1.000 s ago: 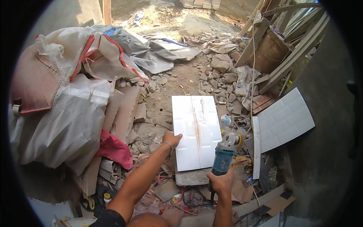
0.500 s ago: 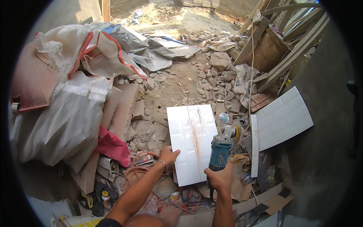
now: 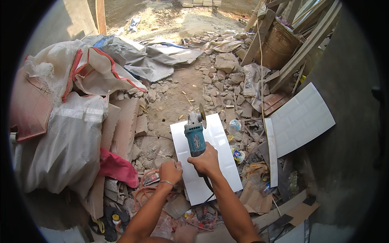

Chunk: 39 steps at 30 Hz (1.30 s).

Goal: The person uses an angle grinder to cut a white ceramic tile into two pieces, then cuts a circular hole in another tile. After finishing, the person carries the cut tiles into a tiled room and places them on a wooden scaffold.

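A teal angle grinder [image 3: 194,137] is gripped at its rear by the right hand [image 3: 207,160], fingers wrapped tightly round the body. Its long axis runs toward 12 o'clock, with the disc [image 3: 201,115] pointed away at the far edge of the white tile [image 3: 214,162]. The tile's near left edge, at 9 o'clock from the grinder hand, is pressed by the curled left hand [image 3: 170,171]; the tile's length runs roughly 11 to 5 o'clock over rubble [image 3: 227,77].

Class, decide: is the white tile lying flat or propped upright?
Flat: the white tile lies face-up on the rubble, with the grinder above it.
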{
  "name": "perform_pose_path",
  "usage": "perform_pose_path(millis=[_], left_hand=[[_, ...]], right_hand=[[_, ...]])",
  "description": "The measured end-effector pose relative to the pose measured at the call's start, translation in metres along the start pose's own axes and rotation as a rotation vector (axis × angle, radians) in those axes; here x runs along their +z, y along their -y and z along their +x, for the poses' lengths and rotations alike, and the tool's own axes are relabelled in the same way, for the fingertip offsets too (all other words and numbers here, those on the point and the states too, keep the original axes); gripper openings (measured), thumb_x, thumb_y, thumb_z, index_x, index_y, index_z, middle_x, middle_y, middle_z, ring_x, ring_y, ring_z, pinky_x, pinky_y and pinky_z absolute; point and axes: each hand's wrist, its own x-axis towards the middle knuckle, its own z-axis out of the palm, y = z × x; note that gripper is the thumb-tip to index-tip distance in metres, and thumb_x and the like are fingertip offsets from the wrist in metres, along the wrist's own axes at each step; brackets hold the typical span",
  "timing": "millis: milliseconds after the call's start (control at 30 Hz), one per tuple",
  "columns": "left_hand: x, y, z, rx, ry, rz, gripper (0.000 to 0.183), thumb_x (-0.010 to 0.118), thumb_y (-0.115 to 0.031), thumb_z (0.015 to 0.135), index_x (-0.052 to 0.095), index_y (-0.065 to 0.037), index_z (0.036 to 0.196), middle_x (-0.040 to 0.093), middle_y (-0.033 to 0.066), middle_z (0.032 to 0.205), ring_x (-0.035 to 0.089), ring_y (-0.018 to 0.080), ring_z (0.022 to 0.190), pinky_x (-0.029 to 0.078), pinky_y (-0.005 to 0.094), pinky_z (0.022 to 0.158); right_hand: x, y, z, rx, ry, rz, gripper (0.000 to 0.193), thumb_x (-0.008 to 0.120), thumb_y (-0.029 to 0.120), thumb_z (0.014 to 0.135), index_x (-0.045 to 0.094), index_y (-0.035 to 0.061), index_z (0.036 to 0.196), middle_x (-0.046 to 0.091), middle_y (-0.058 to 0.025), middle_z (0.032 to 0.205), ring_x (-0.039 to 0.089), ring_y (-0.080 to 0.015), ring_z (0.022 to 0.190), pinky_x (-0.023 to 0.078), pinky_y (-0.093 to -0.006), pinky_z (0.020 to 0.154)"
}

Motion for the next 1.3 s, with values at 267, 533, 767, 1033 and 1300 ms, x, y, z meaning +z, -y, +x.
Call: perform_pose_path(millis=[267,533,767,1033,1300], left_hand=[[-0.023,-0.015,0.061,-0.082,0.388,-1.253,0.045,0.061,-0.034,0.105,0.059,0.003,0.129,0.069,0.0114,0.119,0.069,0.0195,0.104,0.057,0.0329,0.090],[-0.016,-0.037,0.097,-0.056,0.340,-1.050,0.038,0.077,-0.027,0.096,0.066,0.004,0.116,0.074,0.0079,0.103,0.070,0.0131,0.087,0.057,0.0287,0.077],[-0.012,-0.040,0.111,-0.051,0.302,-0.960,0.040,0.082,-0.024,0.091,0.066,0.006,0.112,0.073,0.0098,0.101,0.070,0.0150,0.084,0.057,0.0299,0.076],[-0.008,-0.036,0.116,-0.045,0.299,-0.955,0.036,0.081,-0.021,0.091,0.067,0.006,0.110,0.073,0.0102,0.100,0.070,0.0155,0.084,0.057,0.0305,0.075],[-0.010,-0.038,0.116,-0.051,0.297,-0.950,0.039,0.082,-0.024,0.091,0.066,0.006,0.111,0.073,0.0101,0.100,0.070,0.0152,0.083,0.057,0.0300,0.075]], right_hand=[[0.038,0.003,0.055,0.011,0.119,-0.042,0.072,0.091,0.031,0.061,0.061,-0.0100,0.113,0.071,-0.0291,0.108,0.072,-0.0429,0.103,0.059,-0.0441,0.089],[0.043,0.004,0.068,0.078,0.126,-0.031,0.071,0.087,0.033,0.064,0.062,-0.0096,0.115,0.070,-0.0292,0.114,0.070,-0.0427,0.108,0.058,-0.0446,0.093],[0.048,0.000,0.070,0.082,0.108,-0.050,0.069,0.087,0.041,0.064,0.068,-0.0094,0.107,0.072,-0.0309,0.107,0.072,-0.0425,0.104,0.059,-0.0444,0.090],[0.043,0.006,0.067,0.108,0.147,-0.033,0.062,0.082,0.031,0.068,0.066,-0.0102,0.111,0.070,-0.0307,0.114,0.070,-0.0425,0.110,0.058,-0.0449,0.094],[0.047,0.003,0.072,0.103,0.160,-0.027,0.057,0.082,0.029,0.068,0.067,-0.0099,0.108,0.071,-0.0306,0.113,0.071,-0.0426,0.108,0.058,-0.0444,0.092]])
